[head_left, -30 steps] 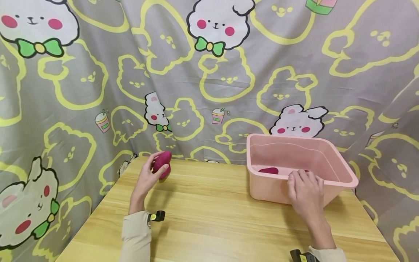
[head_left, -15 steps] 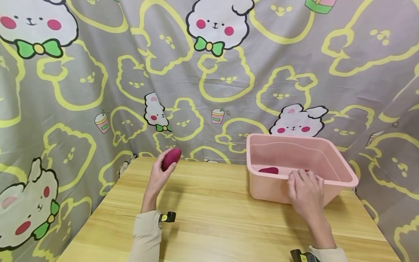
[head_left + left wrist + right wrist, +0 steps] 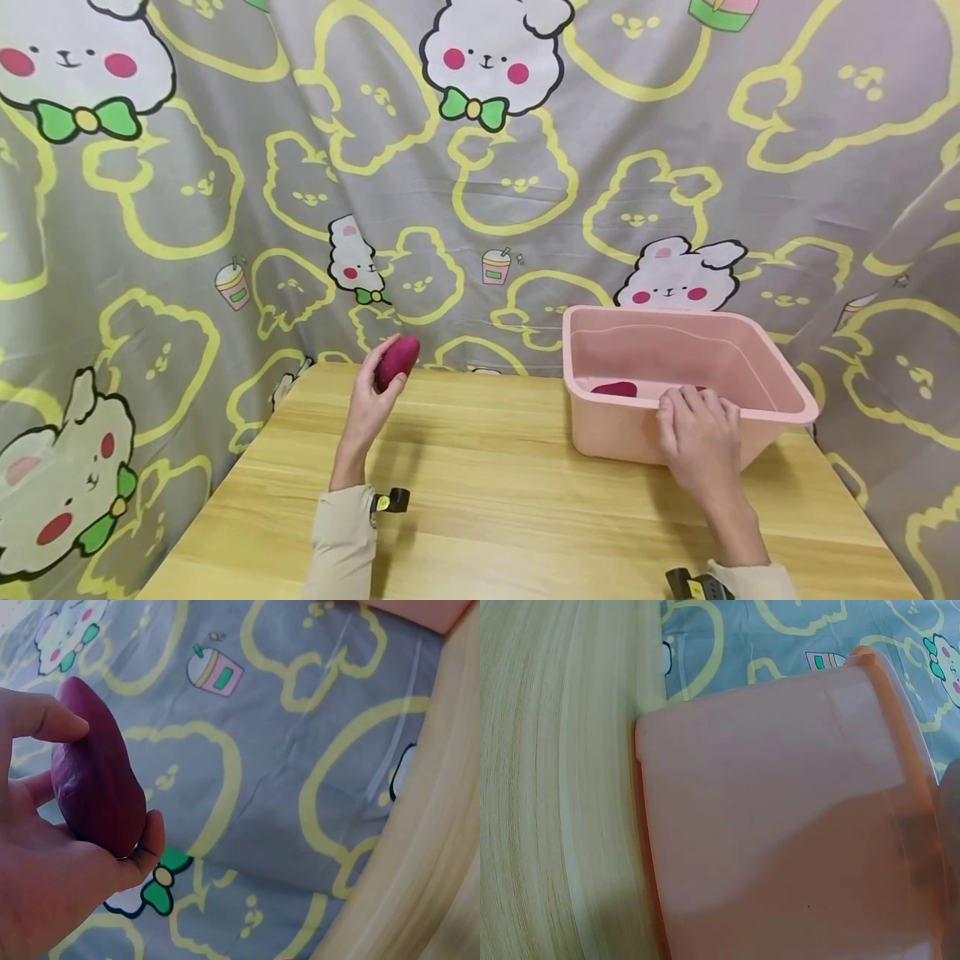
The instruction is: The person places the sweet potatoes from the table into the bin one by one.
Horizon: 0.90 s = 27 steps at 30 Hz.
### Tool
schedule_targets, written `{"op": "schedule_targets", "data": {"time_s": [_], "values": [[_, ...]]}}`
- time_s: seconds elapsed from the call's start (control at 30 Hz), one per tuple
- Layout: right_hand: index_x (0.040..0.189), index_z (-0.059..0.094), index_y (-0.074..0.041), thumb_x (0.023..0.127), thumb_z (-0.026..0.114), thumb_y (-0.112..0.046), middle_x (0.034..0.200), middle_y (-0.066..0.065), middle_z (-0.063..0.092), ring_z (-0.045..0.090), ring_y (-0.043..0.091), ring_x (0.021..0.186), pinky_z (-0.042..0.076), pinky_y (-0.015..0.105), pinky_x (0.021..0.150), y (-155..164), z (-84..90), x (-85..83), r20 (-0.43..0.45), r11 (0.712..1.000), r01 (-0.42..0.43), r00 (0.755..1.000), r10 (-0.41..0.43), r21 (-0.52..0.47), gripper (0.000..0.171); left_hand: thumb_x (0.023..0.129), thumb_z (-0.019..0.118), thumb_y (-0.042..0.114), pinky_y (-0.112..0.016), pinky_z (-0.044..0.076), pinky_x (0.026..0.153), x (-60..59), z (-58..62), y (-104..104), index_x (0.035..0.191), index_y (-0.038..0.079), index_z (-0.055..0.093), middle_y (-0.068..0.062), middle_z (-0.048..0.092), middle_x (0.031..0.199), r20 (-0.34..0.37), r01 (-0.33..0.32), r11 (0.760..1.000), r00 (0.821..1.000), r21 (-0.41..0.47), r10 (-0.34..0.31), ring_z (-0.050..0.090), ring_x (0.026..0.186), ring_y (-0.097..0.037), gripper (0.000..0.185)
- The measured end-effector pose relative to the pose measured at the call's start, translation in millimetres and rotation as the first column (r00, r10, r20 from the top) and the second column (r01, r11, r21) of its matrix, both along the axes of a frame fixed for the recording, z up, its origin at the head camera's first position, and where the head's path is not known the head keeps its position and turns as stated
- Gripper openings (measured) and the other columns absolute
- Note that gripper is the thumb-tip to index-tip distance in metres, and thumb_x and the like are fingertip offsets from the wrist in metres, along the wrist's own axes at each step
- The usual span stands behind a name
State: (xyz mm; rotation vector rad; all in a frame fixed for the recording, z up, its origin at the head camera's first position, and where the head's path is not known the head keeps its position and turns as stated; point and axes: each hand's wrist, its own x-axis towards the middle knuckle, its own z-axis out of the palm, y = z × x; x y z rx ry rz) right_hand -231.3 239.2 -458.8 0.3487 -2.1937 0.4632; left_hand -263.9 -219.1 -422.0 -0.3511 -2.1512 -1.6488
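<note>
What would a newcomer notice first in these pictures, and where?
Probably the gray curtain with rabbit faces, behind the wooden table. Next, the pink bin on the right, its front rim gripped by the right hand, and what looks like a purplish-red sweet potato, held up on the left by the left hand.

You face a grey cloth [image 3: 480, 196] printed with white rabbits [image 3: 678, 275]. Your counter [image 3: 510, 500] shows pale yellow wood grain.

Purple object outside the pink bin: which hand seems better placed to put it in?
Likely the left: the left hand grips the purple object. The right hand grips the pink bin by its rim, so it seems better placed for steadying that.
</note>
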Motion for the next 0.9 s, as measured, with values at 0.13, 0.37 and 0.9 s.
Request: {"op": "schedule_targets", "data": {"time_s": [0.13,0.37,0.9], "values": [[0.088,0.055,-0.007,0.103,0.041,-0.020,0.085,0.012,0.057,0.050,0.039,0.087,0.034,0.059,0.088,2,0.2,-0.7,-0.003,1.000,0.002,1.000,-0.002,0.009,0.024,0.096,0.062,-0.004,-0.024,0.048,0.087,-1.1,-1.2,4,0.150,0.015,0.052,-0.015,0.047,0.146,-0.031,0.015,1.000,0.999,0.028,-0.014,0.051,0.120,-0.030,0.058],[0.087,0.053,-0.007,0.103,0.040,-0.021,0.083,0.011,0.054,0.048,0.039,0.086,0.033,0.059,0.088,0,-1.2,-1.1,-0.010,1.000,0.003,1.000,-0.003,-0.001,0.025,0.096,0.065,-0.005,-0.020,0.050,0.087,0.8,3.9,18,0.147,0.008,0.052,-0.018,0.050,0.143,-0.094,0.061,0.997,0.994,0.044,-0.057,0.052,0.117,-0.029,0.055],[0.087,0.054,-0.007,0.103,0.039,-0.021,0.084,0.012,0.055,0.049,0.039,0.086,0.033,0.060,0.088,3,-1.2,-2.3,-0.016,1.000,-0.003,1.000,0.003,0.009,0.026,0.092,0.071,-0.005,-0.019,0.050,0.083,19.6,26.1,48,0.144,-0.001,0.053,-0.021,0.058,0.134,-0.158,0.060,0.998,0.986,0.023,-0.056,0.056,0.113,-0.027,0.055]]}}
